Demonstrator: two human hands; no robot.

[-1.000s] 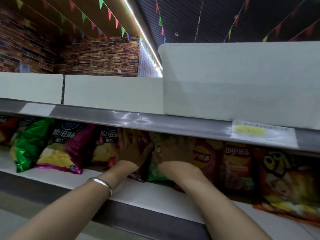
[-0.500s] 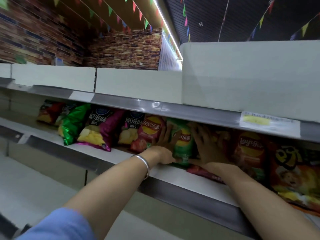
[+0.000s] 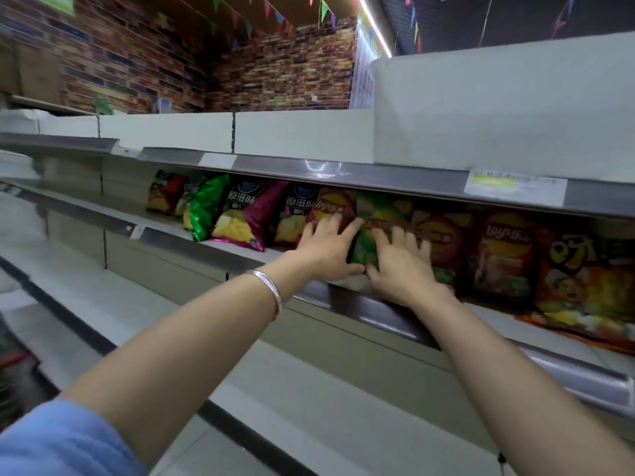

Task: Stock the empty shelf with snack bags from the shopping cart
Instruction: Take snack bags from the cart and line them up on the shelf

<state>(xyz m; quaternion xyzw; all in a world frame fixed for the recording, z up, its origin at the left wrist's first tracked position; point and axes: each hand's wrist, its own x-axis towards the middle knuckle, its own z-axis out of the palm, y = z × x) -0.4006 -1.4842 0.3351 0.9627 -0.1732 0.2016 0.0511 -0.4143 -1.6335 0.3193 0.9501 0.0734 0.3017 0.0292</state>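
Hands work side by side on the shelf, thumbs nearly touching. The left hand lies flat with fingers straight and spread, reaching onto the red bag and the left edge of the green bag. The right hand presses spread, nearly straight fingers on the green bag's front; neither hand grips anything. Judging by this pose, both palms are pushing the green bag back so it stands in line with its neighbours. That bag is glossy and crinkled, leaning between the red bag and another red bag, under the upper shelf's rail. No cart shows clearly.
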